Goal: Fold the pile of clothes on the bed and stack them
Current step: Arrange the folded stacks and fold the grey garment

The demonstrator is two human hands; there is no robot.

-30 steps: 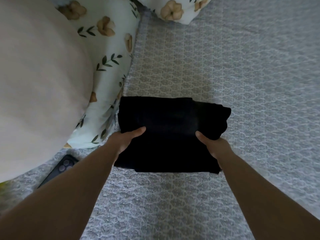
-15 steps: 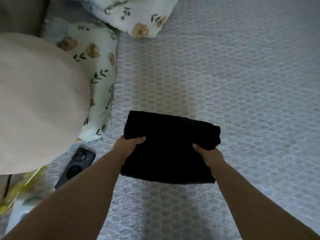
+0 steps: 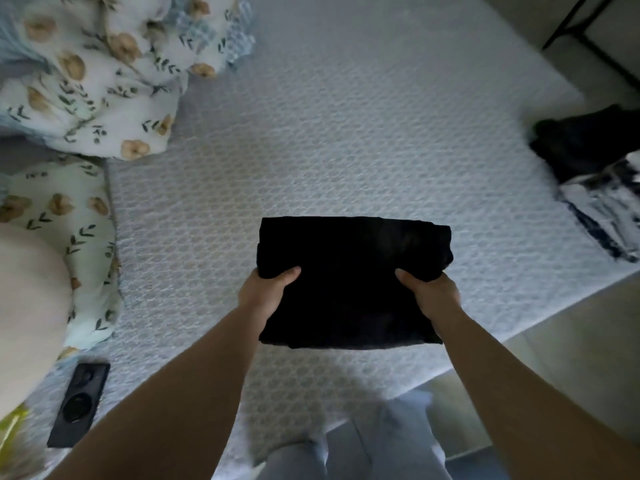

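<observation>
A folded black garment [image 3: 353, 278] is held up above the grey patterned bed [image 3: 346, 133]. My left hand [image 3: 265, 292] grips its left edge, thumb on top and fingers hidden beneath. On the opposite edge my right hand [image 3: 433, 292] grips the same way. At the bed's right edge lies a pile of clothes: a black piece [image 3: 585, 143] on a black-and-white patterned one [image 3: 602, 209].
Floral pillows [image 3: 104, 74] and a large cream cushion [image 3: 27, 306] fill the left side. A black phone [image 3: 79, 405] lies near the front left of the bed. The bed's front and right edges drop to the floor [image 3: 568, 341]; my legs show below.
The folded black garment has come up off the bed in both hands and moved right, away from the pillows. The view has pulled back, showing the bed's edge and the pile.
</observation>
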